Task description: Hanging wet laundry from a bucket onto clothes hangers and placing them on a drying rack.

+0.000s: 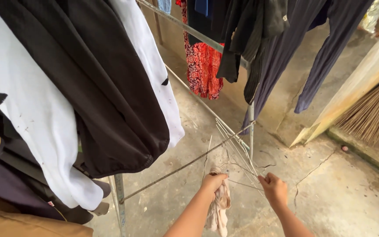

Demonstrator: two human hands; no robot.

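Sorting wire hangers on the low bar of the drying rack.

The left hand [214, 181] is closed around a pale pink cloth [218, 208] and a hanger hook; the right hand [274, 188] pinches a wire of the bunched wire hangers [237, 151], which hang from the slanted rod [185, 165]. Best, I'd say, to free one hanger at a time so the wires don't snag.

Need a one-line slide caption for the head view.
Left hand grips pale cloth, right hand holds wire hangers.
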